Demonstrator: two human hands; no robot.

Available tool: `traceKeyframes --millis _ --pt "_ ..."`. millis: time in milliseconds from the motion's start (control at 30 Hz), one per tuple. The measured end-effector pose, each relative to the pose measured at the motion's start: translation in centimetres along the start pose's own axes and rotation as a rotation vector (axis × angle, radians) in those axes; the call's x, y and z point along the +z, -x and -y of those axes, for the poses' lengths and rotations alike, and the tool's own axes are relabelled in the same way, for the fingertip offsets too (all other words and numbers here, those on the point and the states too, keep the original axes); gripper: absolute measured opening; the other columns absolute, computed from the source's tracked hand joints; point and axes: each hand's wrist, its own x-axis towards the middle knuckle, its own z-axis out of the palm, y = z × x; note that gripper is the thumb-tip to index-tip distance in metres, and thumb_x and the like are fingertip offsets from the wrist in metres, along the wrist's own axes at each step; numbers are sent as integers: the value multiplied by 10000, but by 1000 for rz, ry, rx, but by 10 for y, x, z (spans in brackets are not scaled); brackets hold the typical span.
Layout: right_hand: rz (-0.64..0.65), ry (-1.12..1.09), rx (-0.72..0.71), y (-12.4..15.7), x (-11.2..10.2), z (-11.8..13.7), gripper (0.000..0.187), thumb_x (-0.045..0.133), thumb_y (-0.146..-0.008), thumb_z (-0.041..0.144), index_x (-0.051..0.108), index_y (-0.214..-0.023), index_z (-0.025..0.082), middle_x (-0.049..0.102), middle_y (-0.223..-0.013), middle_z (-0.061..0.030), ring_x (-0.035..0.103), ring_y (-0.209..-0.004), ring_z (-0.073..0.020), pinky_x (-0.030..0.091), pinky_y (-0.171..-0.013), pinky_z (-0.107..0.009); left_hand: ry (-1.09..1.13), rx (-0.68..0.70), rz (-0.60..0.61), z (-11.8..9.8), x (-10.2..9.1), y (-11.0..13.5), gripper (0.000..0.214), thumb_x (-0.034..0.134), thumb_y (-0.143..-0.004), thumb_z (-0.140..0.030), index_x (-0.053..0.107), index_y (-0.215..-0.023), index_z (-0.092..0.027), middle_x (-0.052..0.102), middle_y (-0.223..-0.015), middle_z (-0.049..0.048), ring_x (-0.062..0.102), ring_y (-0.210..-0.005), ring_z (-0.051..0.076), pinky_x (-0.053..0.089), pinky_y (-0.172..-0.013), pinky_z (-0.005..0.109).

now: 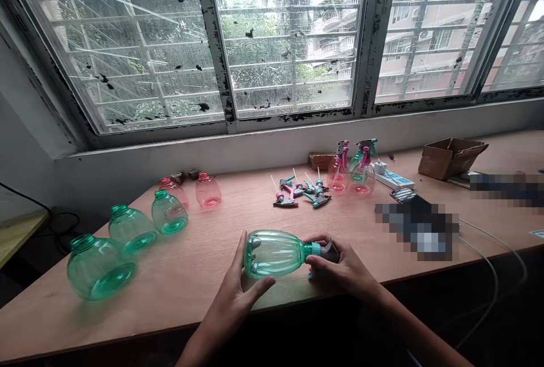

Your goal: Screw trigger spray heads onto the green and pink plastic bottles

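A clear green plastic bottle (274,252) lies on its side just above the wooden table's (178,276) front edge. My left hand (238,293) cups its base, thumb and fingers wrapped round it. My right hand (342,268) is closed on the grey and teal spray head (325,250) seated at the bottle's neck.
Three green bottles (127,231) and two pink ones (207,190) lie at the left. Several loose spray heads (301,191) sit mid-table, with finished spray bottles (355,170) behind them. A cardboard box (450,157), a power strip (393,177) and white cables (488,259) are at the right.
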Motion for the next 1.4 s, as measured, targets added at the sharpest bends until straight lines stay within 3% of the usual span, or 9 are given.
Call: traceKeyframes --millis 133,333,467,633,733,967,1267,1400 --pt "-1 12 -9 0 0 1 384 765 -840 444 646 -1094 182 712 -698 -4 708 -646 -208 564 -654 -327 -22 25 22 -5 -1 -1 828 671 -896 -441 210 -1567 -287 282 -1635 91 279 -1490 338 222 -1227 495" --pt "1 8 -4 -1 0 1 391 764 -837 452 648 -1091 179 720 -680 -7 710 -648 -214 559 -657 -327 -28 68 7 -8 2 2 893 674 -908 -382 72 -1569 -404 275 -1637 21 268 -1499 299 196 -1234 495" --pt "5 4 7 0 0 1 396 769 -829 455 649 -1089 181 717 -706 -6 710 -651 -209 567 -665 -329 -19 53 11 -8 2 3 941 675 -902 -388 28 -1584 -347 319 -1618 80 325 -1470 344 240 -1215 523" --pt "0 -2 8 0 0 2 401 770 -830 451 644 -1093 177 718 -687 -6 712 -643 -210 569 -669 -334 -16 44 17 -11 1 1 864 679 -894 -400 169 -1582 -285 385 -1585 107 307 -1476 357 287 -1203 507" --pt "-7 -20 21 -1 0 1 413 765 -832 461 635 -1104 178 726 -680 -10 717 -646 -220 577 -671 -348 -31 49 23 -11 1 0 852 692 -886 -400 198 -1573 -298 381 -1586 101 330 -1468 344 286 -1206 491" --pt "5 -5 10 -1 -1 0 409 768 -826 472 642 -1084 181 723 -706 -13 716 -653 -218 572 -655 -334 -2 54 28 -7 2 2 969 701 -879 -395 40 -1585 -339 319 -1618 97 328 -1470 337 264 -1209 505" --pt "8 5 -2 0 -1 -1 378 765 -843 435 641 -1092 180 711 -695 -3 697 -648 -197 558 -660 -315 14 25 18 -11 1 0 917 716 -861 -416 167 -1583 -281 409 -1572 122 340 -1458 371 313 -1187 512" --pt "12 2 -3 0 -1 0 370 764 -848 425 638 -1097 182 711 -691 -1 695 -645 -192 559 -661 -311 1 30 13 -10 2 -2 920 712 -866 -410 143 -1582 -301 393 -1581 107 393 -1435 346 317 -1190 486"
